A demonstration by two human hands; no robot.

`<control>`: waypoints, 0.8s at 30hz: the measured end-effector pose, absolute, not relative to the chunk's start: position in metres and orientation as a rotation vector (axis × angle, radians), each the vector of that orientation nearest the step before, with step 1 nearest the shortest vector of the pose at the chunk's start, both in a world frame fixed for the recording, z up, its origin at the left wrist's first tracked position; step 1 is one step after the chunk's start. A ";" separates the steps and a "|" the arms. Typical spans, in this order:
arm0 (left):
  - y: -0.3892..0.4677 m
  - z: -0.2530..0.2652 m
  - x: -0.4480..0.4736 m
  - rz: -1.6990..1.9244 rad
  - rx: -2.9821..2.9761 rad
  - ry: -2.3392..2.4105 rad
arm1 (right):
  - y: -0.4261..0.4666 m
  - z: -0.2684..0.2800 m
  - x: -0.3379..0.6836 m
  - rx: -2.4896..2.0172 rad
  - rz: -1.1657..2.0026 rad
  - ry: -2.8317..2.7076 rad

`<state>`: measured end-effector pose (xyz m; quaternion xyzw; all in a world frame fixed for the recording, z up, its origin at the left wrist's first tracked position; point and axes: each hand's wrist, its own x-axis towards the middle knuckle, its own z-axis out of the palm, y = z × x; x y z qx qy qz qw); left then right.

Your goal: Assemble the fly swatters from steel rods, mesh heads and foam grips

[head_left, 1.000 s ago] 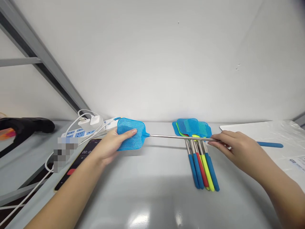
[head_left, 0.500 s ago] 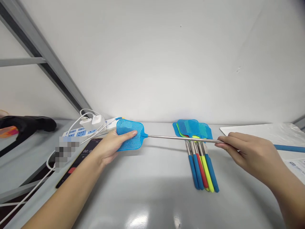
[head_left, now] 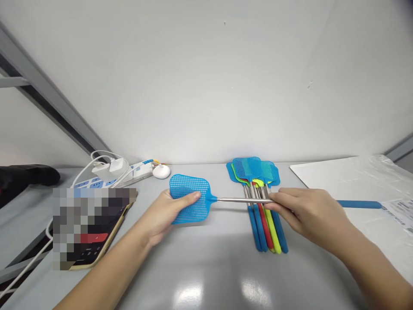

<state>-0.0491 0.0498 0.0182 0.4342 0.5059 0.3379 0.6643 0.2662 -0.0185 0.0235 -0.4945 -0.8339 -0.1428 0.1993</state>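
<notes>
A blue fly swatter [head_left: 190,211] with a telescopic metal rod lies level between my two hands. My left hand [head_left: 169,213] is closed on its mesh head, the thumb pressed flat on top. Around the metal rod, my right hand [head_left: 303,209] is closed, its fingertips over the shaft. The blue handle [head_left: 359,204] sticks out to the right beyond that hand. Behind and below the rod, several folded fly swatters [head_left: 266,228] lie side by side on the grey table [head_left: 206,262]. Their heads are mostly blue, and their grips are blue, red and yellow-green.
A phone [head_left: 109,232], partly blurred out, lies at the left beside a white power strip [head_left: 138,172] with plugs and cables. A small round white device [head_left: 161,171] sits near the wall. White plastic packaging [head_left: 351,172] covers the right side. A grey metal frame [head_left: 61,94] rises at left.
The rod between my hands has become shorter as my right hand came closer to my left. Both hands keep hold of the swatter. The camera view has shifted slightly.
</notes>
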 end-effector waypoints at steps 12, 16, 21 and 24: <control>0.062 0.031 -0.070 0.826 1.125 1.193 | -0.008 0.010 0.251 -1.492 -0.192 -2.357; 0.074 0.038 -0.092 0.876 1.195 1.261 | -0.002 0.008 0.272 -1.583 -0.166 -2.321; 0.086 0.040 -0.114 0.870 1.208 1.291 | 0.000 0.007 0.281 -1.570 -0.132 -2.362; 0.085 0.035 -0.112 0.899 1.154 1.313 | -0.005 0.007 0.269 -1.520 -0.224 -2.371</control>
